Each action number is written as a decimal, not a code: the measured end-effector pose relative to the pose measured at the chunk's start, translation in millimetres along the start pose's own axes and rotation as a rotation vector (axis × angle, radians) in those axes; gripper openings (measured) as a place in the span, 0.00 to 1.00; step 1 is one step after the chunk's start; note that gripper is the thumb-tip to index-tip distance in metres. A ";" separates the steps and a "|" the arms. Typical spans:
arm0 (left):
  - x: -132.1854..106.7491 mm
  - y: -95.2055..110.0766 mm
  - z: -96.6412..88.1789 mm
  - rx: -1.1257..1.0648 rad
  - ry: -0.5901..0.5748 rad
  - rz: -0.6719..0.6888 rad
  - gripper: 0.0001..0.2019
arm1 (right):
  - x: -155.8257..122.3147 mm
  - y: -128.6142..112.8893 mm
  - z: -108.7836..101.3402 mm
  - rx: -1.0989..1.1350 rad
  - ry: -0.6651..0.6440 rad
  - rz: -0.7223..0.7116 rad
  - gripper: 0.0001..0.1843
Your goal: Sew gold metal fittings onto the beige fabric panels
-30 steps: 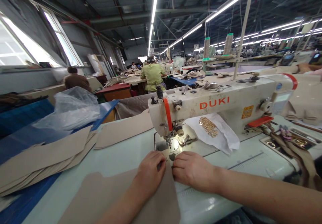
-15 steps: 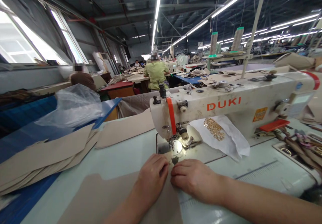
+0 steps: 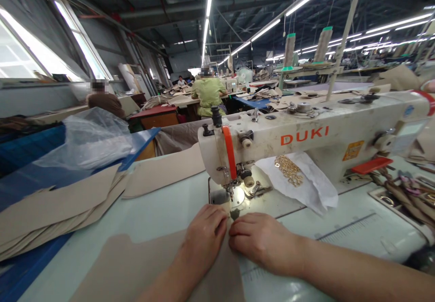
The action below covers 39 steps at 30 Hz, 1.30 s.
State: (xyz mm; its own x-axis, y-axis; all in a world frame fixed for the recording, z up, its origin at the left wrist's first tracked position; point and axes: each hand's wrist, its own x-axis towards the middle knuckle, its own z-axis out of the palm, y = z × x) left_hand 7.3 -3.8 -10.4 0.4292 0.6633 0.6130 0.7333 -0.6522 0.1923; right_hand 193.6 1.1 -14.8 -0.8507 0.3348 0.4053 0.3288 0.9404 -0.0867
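A beige fabric panel [image 3: 152, 261] lies on the pale sewing table, its narrow front end just short of the needle of the sewing machine [image 3: 244, 134]. My left hand [image 3: 205, 236] rests on the panel, thumb and fingers pinched at its edge. Right beside it, my right hand [image 3: 263, 243] has its fingers curled and closed at the panel's right edge. The fingertips nearly meet, and what lies between them is mostly hidden. Just ahead of them, a small dark patch [image 3: 234, 213] shows in front of the round needle plate [image 3: 238, 196].
To the left, a stack of beige panels [image 3: 61, 207] overlaps a blue surface near clear plastic sheeting [image 3: 97, 132]. Another panel [image 3: 166, 173] lies behind the machine head. Gold rings sit on white paper [image 3: 316, 191] under the arm. A tool tray [image 3: 397, 207] is at right. Co-workers sit farther back.
The camera view has shifted slightly. Both hands stay pinched together at the panel's edge before the needle, with hardly any movement.
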 end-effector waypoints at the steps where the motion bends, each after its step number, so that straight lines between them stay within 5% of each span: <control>1: 0.2 -0.1 0.2 0.002 0.002 0.002 0.08 | 0.1 0.0 0.2 -0.002 0.000 0.000 0.12; 23: 0.6 1.3 -3.2 -0.042 -0.042 -0.001 0.09 | 7.6 -2.4 -4.2 -0.023 0.016 0.128 0.08; 39: -7.5 1.5 -10.0 -0.068 -0.047 -0.024 0.10 | 13.5 -2.4 -3.5 -0.096 -0.045 0.097 0.03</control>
State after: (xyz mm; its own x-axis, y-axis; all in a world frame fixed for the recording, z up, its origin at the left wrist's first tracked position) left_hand -0.1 -13.5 -7.1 0.4373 0.6945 0.5714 0.7066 -0.6584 0.2595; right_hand 182.8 3.1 -5.9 -0.8299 0.4283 0.3575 0.4464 0.8942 -0.0352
